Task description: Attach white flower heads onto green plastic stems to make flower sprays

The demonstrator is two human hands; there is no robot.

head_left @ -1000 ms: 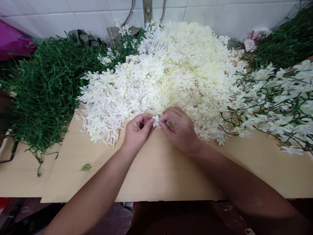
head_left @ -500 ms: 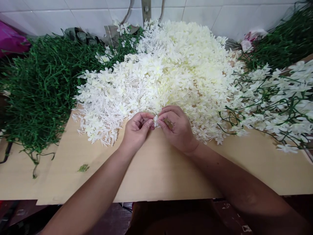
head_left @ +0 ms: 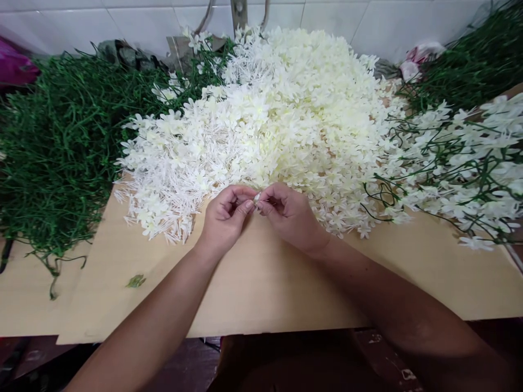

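Observation:
My left hand and my right hand meet fingertip to fingertip at the near edge of a big heap of white artificial flowers. Between the thumbs and forefingers of both hands sits one small white flower piece, mostly hidden by the fingers. Both hands hover just above the light wooden board, with the heap's loose blossoms right behind them.
A mound of green plastic stems fills the left side. Finished stems with white blossoms lie at the right, more green stems behind them. A small green scrap lies on the board. A tiled wall stands behind.
The flower piece, showing its petals between my fingertips before, is now pinched closer and nearly hidden. My hands stay together; the view has shifted slightly.

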